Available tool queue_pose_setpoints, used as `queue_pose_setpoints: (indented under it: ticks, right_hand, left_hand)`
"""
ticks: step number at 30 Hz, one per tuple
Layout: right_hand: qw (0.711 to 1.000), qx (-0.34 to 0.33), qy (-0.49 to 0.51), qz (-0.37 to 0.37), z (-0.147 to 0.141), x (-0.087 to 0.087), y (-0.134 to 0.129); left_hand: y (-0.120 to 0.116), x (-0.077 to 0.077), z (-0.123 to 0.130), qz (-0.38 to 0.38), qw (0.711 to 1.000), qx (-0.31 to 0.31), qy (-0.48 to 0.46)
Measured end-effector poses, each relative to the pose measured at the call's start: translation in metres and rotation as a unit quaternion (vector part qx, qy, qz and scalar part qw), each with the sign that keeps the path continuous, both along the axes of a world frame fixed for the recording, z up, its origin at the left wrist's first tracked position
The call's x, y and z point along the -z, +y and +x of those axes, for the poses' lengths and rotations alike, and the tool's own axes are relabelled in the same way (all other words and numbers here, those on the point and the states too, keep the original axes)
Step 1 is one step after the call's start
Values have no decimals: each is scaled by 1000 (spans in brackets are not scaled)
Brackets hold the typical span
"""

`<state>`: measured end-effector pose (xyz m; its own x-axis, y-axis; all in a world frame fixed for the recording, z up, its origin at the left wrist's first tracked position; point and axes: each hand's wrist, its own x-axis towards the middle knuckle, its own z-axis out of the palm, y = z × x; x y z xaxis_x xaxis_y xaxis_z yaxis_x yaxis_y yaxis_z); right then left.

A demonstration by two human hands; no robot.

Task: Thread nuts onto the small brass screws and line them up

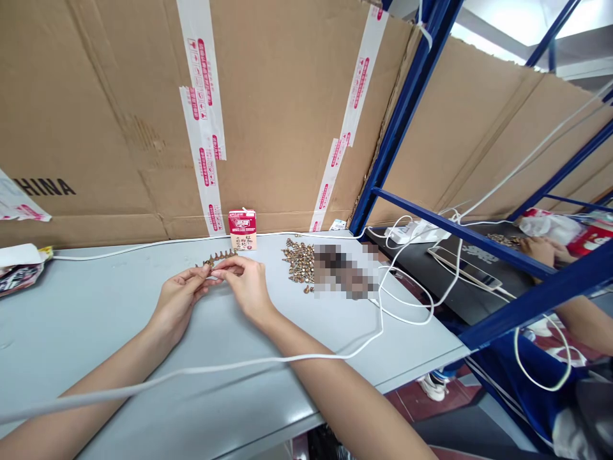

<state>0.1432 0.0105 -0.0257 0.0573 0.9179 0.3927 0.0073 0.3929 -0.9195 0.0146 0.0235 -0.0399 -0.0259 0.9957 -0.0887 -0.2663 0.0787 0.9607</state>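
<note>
My left hand (179, 300) and my right hand (246, 286) meet over the grey table (268, 402), with thumbs and fingertips pinched together. Between them is a small brownish metal piece, partly hidden by the fingers. Just behind the hands, a row of small pointed brass-coloured pieces (223, 255) stands on the table, beside a red and pink drink carton (242, 230). Right of my right hand lies a pile of similar small metal pieces (299, 260). A blurred-out dark patch covers the area next to the pile.
A white cable (268, 361) runs across both forearms and loops at the right. Cardboard (278, 115) walls the back. A blue metal frame (407, 121) stands at the right, past it another person's hand (539, 250) and a phone (467, 269). Packaging (22, 271) lies far left.
</note>
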Motion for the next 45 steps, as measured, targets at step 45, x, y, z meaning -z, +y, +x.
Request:
queue_pose_setpoints:
  ticks: [45]
  right_hand:
    - [946, 91, -307, 50, 8, -11, -14]
  left_hand:
    - [-13, -17, 7, 166, 965, -71, 188]
